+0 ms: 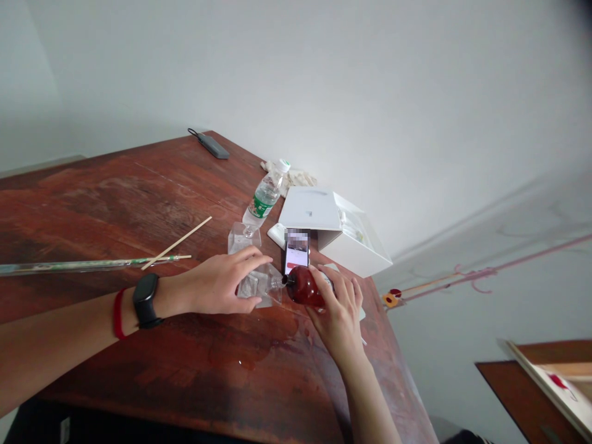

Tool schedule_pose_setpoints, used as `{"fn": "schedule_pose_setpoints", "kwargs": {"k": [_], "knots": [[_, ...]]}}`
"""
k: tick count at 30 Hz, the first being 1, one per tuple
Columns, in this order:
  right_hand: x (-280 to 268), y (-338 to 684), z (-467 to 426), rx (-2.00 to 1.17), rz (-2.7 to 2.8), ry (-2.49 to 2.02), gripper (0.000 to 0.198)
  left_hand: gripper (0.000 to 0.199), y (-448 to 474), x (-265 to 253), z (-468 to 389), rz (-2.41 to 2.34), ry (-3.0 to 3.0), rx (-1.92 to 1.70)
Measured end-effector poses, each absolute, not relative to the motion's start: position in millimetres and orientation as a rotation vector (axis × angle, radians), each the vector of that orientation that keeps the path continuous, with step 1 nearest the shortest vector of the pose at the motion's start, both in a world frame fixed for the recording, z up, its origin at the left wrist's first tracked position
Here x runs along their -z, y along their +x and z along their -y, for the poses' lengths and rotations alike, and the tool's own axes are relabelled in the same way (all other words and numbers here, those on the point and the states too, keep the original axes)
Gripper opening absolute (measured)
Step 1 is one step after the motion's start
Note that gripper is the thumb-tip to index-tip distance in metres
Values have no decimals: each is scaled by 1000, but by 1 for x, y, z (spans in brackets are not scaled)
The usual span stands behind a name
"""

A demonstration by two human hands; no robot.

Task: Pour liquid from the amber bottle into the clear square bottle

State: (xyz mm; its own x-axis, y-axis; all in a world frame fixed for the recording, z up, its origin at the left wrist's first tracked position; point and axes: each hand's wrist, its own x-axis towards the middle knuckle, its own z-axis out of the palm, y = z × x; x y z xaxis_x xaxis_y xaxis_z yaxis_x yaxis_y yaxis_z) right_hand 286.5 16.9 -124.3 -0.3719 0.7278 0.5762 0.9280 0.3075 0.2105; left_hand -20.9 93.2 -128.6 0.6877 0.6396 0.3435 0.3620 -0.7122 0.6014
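Dark bottle (306, 285) tipped onto its side, its neck at the mouth of a clear glass (256, 285) mid-table.

Right hand (340, 311) wraps the bottle; left hand (222, 283) cups the glass. A slip could splash the phone (296, 250) at 12 o'clock.

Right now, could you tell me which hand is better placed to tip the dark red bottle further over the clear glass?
Probably the right hand: it grips the dark red bottle, already tilted, neck toward the clear glass. The left hand steadies that glass.
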Motion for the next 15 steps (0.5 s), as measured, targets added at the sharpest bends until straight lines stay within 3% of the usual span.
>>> {"fn": "schedule_pose_setpoints", "kwargs": {"k": [15], "knots": [[123, 286, -17, 698, 2211, -1474, 71, 70, -20, 130, -94, -753, 2395, -782]]}}
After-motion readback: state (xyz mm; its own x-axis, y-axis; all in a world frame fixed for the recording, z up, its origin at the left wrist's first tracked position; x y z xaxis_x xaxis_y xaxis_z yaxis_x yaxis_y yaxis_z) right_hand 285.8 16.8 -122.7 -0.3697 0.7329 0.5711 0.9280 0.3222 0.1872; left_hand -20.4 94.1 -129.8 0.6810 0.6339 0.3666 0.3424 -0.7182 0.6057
